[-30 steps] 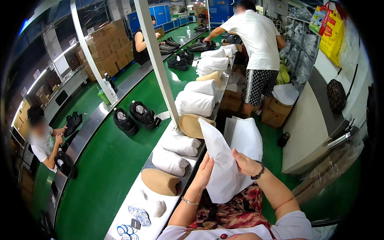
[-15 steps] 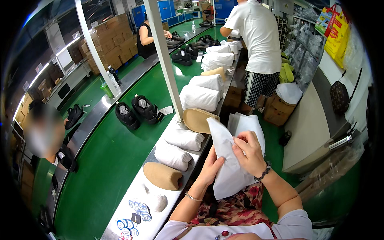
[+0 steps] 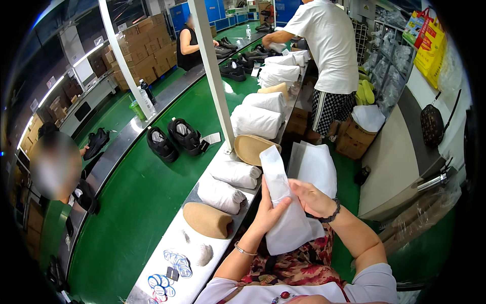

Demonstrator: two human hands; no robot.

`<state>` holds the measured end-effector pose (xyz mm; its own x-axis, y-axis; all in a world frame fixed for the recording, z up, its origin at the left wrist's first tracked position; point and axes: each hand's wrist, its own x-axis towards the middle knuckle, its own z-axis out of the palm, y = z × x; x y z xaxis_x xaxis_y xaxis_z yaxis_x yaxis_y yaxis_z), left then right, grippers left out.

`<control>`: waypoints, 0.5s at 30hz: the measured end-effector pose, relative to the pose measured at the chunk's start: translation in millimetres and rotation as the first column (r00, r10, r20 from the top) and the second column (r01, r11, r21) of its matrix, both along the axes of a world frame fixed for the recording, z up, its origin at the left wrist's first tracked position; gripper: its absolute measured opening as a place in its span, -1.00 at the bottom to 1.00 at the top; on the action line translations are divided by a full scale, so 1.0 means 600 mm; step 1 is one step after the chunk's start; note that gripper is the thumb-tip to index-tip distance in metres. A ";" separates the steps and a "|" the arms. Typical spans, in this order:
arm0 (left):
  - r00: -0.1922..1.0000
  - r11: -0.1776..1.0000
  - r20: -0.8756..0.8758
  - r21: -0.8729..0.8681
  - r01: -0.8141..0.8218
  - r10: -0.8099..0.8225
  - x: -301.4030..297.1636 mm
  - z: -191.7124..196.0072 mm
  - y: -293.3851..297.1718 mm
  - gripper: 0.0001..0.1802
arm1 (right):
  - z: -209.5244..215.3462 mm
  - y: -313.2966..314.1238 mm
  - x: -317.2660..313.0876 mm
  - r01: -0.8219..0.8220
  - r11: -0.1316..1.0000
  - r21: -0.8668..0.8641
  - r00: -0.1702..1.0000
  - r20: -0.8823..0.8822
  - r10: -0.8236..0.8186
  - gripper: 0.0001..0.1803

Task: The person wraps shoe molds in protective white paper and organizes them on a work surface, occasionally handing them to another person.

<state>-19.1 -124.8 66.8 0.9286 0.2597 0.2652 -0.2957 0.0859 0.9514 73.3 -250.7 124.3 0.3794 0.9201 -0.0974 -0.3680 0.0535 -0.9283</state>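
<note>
In front of my lap a folded white paper sheet [image 3: 286,228] stands tilted, its narrow upper end pointing away from me. My left hand [image 3: 271,210] grips its left side, with the thumb across the front. Against the folded right edge lies my right hand [image 3: 314,200], its fingers stretched out and touching the paper; the undersides of those fingers are partly hidden. Beyond both hands is a stack of white sheets [image 3: 314,164]. To the left, on the white bench, are wrapped white rolls [image 3: 220,195] and a tan curved insert [image 3: 207,220].
Black shoes [image 3: 185,137] stand on the green conveyor [image 3: 121,202] to the left. A white post [image 3: 212,76] rises from the bench edge. Round stickers [image 3: 161,285] lie at the near end. A co-worker in a white shirt [image 3: 331,45] stands ahead; others sit across the line.
The sheet has been folded narrower. My right hand has gone from pinching its upper right part to lying lower along its edge, fingers straighter. The co-worker ahead has reached an arm toward the bench.
</note>
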 end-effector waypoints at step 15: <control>0.967 0.959 -0.036 -0.117 -0.257 0.254 0.027 0.030 -0.015 -0.31 | -0.055 -0.017 0.031 -0.179 0.984 -0.020 0.976 0.123 0.180 -0.07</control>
